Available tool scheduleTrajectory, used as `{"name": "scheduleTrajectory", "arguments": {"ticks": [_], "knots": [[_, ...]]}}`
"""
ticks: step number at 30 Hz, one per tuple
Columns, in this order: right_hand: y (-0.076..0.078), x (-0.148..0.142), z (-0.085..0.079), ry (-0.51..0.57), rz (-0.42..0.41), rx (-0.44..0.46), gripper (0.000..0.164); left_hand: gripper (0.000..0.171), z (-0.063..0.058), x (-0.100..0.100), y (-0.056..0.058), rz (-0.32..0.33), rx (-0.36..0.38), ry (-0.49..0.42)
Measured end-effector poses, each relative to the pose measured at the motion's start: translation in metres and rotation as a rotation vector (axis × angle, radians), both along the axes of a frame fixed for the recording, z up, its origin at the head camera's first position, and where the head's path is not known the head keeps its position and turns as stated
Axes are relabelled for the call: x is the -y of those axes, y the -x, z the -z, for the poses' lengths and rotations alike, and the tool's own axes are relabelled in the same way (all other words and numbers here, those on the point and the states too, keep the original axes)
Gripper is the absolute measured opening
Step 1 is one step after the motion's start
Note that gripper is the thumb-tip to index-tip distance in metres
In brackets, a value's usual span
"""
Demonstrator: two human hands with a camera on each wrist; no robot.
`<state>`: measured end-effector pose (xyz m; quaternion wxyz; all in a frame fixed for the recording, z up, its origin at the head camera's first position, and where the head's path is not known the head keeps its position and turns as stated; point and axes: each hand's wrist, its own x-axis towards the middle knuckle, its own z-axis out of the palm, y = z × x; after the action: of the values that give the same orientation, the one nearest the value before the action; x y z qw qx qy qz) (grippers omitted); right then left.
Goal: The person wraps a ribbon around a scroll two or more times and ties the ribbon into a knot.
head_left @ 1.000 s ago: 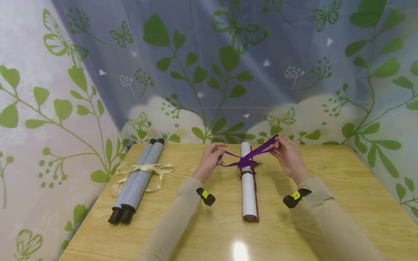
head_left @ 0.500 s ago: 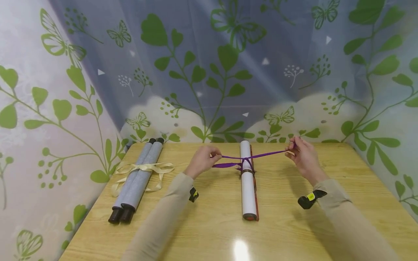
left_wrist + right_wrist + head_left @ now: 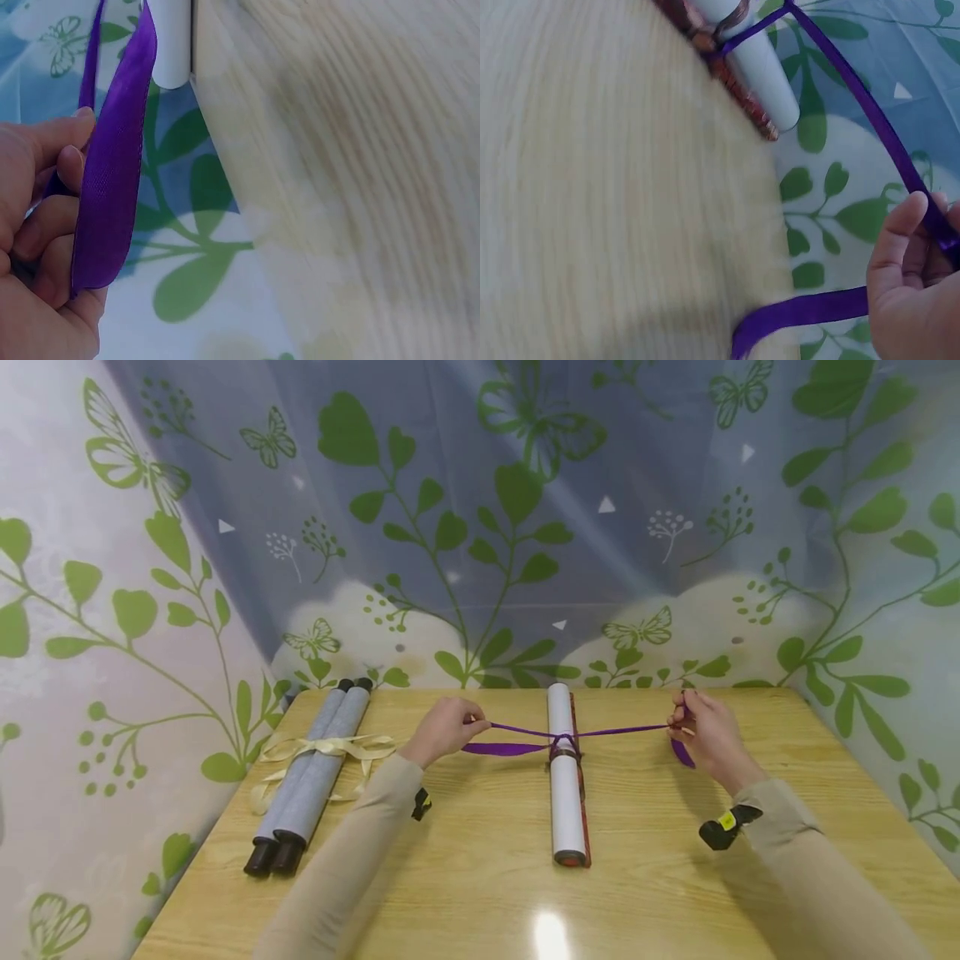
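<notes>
A white rolled scroll (image 3: 567, 810) with a red strip along its right side lies lengthwise on the table, a dark band round its middle. A purple ribbon (image 3: 517, 748) crosses over it, gathered at a small knot just above that band. My left hand (image 3: 446, 731) pinches one strand between thumb and forefinger, drawn out to the left; a wider loose length hangs beside the fingers (image 3: 56, 225) in the left wrist view. On the other side my right hand (image 3: 708, 735) pinches the opposite strand, pulled straight, its tail (image 3: 802, 309) dangling below the hand.
Two grey rolls (image 3: 318, 777) with black ends lie side by side at the left, tied with a cream ribbon (image 3: 352, 747). The wooden table (image 3: 480, 877) ends at a leaf-and-butterfly patterned curtain (image 3: 420, 527) behind and at the sides.
Both hands have moved apart, left hand to the left and right hand to the right. The purple ribbon's loose crossing has drawn down into a tight knot on the scroll.
</notes>
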<state>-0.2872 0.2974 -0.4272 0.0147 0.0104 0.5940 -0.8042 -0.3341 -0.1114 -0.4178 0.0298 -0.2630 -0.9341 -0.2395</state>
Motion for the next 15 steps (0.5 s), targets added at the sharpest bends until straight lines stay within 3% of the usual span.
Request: {"name": "scheduleTrajectory", "arguments": {"ticks": [3,7,15], "knots": [[-0.005,-0.008,0.002,-0.067,0.023,0.047,0.027,0.021,0.005,0.009,0.001,0.0,0.031,-0.019],[-0.009,-0.016,0.006,-0.197,0.042,0.108,0.03,0.022,0.008,0.018,0.002,-0.031,0.008,0.026],[-0.01,-0.017,0.009,-0.32,0.053,0.118,0.028,0.043,0.005,0.03,0.003,-0.203,-0.089,0.145]]}}
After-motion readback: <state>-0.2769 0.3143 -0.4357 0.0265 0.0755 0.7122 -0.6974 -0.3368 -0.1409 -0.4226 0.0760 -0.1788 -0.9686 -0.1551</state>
